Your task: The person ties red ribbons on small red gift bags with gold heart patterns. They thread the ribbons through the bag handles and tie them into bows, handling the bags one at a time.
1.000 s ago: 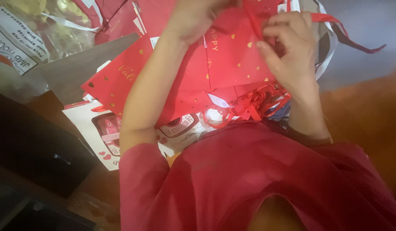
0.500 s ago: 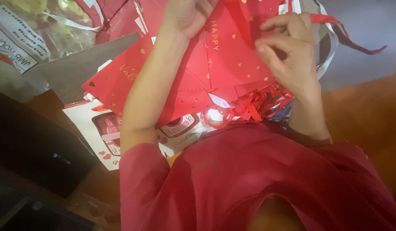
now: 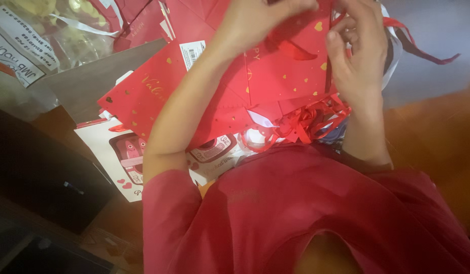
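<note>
— So how far along is it?
— Midway, I'd judge: left hand (image 3: 260,20) and right hand (image 3: 357,56) both pinch the red gift bag (image 3: 291,71) at its top, ribbon (image 3: 306,122) loose below.
— Anything inside?
— Can't tell; the bag looks flat, atop other red bags (image 3: 138,101).

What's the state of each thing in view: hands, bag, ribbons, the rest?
left hand: closed on the top edge of the red gift bag
right hand: fingers curled, pinching at the bag's top by the ribbon
red gift bag: flat, unopened, held up over the pile
red ribbon bundle: loose, tangled below the bag
white printed bag: lying flat, partly covered
clear plastic packet: crumpled, lying at the far left
</note>
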